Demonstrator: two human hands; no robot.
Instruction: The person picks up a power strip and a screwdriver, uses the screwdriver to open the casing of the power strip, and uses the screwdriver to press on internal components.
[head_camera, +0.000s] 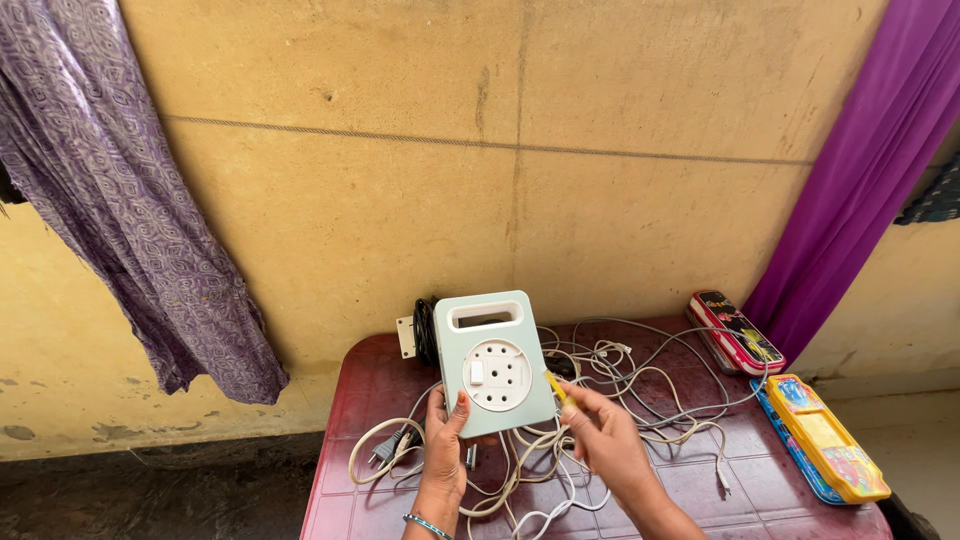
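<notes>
- Left hand (443, 440): cupped under the lower left corner of the extension box (493, 362), thumb up against its front face, holding it upright above the worktop (350, 400).
- Right hand (600, 432): fingertips pinched on a small yellow tool (555, 386), whose tip sits just beside the box's right edge.
- Extension box: pale green, carry slot at the top, round white socket plate with a small switch on the front; held over the middle of the worktop.
- Worktop: dark red, moulded plastic, set against a yellow wall.
- White cables (640, 385): loose tangle spread under and to the right of the box.
- Grey plug (388, 447): lying left of the box, near the left hand.
- Black cord coil (424, 330): behind the box's upper left corner.
- Two pencil cases: one red and black (735, 333), well to the right of the box; one yellow and blue (825, 437), further right at the worktop's edge.
- Patterned purple cloth (130, 200): hanging far left of the box.
- Plain purple curtain (860, 180): hanging far right.
</notes>
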